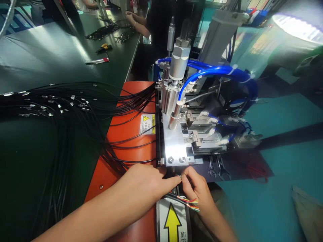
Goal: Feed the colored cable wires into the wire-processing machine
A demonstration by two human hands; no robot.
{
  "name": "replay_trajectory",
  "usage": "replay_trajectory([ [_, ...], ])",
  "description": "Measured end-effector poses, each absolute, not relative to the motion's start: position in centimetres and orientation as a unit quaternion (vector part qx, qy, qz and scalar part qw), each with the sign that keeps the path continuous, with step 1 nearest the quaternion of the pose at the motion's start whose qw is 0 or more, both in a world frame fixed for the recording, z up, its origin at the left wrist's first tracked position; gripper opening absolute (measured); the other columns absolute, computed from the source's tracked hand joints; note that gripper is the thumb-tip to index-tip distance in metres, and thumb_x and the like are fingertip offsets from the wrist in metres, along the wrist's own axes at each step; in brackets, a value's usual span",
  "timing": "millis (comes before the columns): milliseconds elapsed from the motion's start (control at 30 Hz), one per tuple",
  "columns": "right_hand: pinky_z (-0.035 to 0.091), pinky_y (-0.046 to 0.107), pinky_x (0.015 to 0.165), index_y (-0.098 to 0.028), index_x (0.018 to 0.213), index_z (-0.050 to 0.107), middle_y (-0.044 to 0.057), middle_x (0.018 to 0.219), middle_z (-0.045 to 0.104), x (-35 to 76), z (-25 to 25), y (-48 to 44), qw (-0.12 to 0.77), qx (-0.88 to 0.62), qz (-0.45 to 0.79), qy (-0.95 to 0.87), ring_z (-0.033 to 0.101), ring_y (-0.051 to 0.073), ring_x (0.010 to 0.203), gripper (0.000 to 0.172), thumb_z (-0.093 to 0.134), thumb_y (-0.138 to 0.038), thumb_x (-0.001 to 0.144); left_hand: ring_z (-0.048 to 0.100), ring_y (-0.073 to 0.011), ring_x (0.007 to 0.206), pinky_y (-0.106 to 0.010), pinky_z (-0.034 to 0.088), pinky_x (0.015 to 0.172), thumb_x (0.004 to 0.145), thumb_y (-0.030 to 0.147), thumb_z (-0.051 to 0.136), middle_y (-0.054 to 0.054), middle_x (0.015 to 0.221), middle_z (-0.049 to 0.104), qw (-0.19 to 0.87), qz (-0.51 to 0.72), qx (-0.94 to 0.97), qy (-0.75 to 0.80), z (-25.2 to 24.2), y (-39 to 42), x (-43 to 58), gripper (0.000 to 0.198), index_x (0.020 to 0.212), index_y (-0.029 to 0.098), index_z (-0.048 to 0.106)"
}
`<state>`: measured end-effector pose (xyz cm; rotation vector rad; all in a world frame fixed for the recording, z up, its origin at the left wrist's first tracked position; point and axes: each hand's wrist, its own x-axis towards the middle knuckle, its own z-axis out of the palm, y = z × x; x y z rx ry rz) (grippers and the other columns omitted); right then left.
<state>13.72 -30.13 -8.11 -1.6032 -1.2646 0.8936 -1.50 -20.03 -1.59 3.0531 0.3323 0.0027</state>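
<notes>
At the front end of the metal machine (175, 139), both hands are close together. My left hand (152, 183) has its fingers bent, with thumb and fingertips at a small part under the machine's front edge; what it grips is too small to name. My right hand (195, 185) is in a pinch beside the left thumb, its held item also too small to make out. A black cable (174, 196) with stripped coloured wires (193, 203) runs beneath my left hand towards my right palm. Below the hands lies a plate with a yellow arrow (173, 222).
Black cables (75, 104) spread from the left over the orange base (133, 134). Blue air hoses (214, 71) arch behind the machine. Wrenches (219, 168) lie at right. Pliers (104, 48) and a red-handled tool (98, 61) rest on the dark table (63, 64). Another person's hands (133, 22) show behind.
</notes>
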Motion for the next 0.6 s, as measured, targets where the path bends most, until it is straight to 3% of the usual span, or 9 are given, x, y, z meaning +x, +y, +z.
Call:
replay_trajectory([
  [133,0.027,0.021,0.045,-0.021,0.060,0.037,-0.006,0.054,0.033,14.0,-7.6,-29.7,0.437,-0.638,0.412,-0.482,0.032,0.009,0.049,0.020,0.039,-0.025,0.080,0.057,-0.0172,0.075,-0.023,0.042,0.058,0.093,0.015,0.030,-0.004,0.092,0.060,0.067,0.094,0.988,0.105,-2.1,-20.2,-2.9,0.033,0.119,0.024,0.047],
  [233,0.027,0.021,0.047,-0.020,0.061,0.038,-0.006,0.055,0.035,13.9,-7.3,-29.8,0.447,-0.637,0.434,-0.455,0.033,0.009,0.050,0.021,0.040,-0.029,0.080,0.053,-0.0145,0.066,-0.020,0.039,0.054,0.094,0.018,0.027,-0.002,0.078,0.057,0.140,0.129,0.968,0.164,-2.7,-20.1,-4.2,0.031,0.108,0.022,0.055],
  [333,0.029,0.021,0.049,-0.020,0.062,0.039,-0.005,0.056,0.038,13.7,-7.4,-30.0,0.456,-0.638,0.448,-0.429,0.035,0.010,0.052,0.022,0.040,-0.030,0.081,0.050,-0.0112,0.061,-0.018,0.034,0.051,0.092,0.018,0.035,0.002,0.070,0.052,0.201,0.129,0.951,0.194,-3.2,-20.0,-5.1,0.025,0.094,0.022,0.059],
  [467,0.030,0.021,0.049,-0.020,0.062,0.040,-0.005,0.055,0.040,13.5,-7.9,-30.1,0.466,-0.636,0.459,-0.410,0.037,0.010,0.051,0.022,0.042,-0.032,0.080,0.046,-0.0119,0.057,-0.021,0.030,0.050,0.092,0.017,0.036,0.002,0.065,0.049,0.151,0.136,0.963,0.175,-3.1,-19.9,-5.4,0.024,0.098,0.020,0.059],
  [600,0.030,0.021,0.048,-0.020,0.063,0.043,-0.005,0.054,0.043,13.6,-8.0,-30.1,0.466,-0.641,0.464,-0.395,0.038,0.010,0.049,0.021,0.043,-0.032,0.080,0.044,-0.0133,0.053,-0.023,0.029,0.049,0.094,0.014,0.026,0.000,0.060,0.047,0.087,0.149,0.976,0.133,-2.3,-19.9,-4.9,0.034,0.088,0.015,0.060],
])
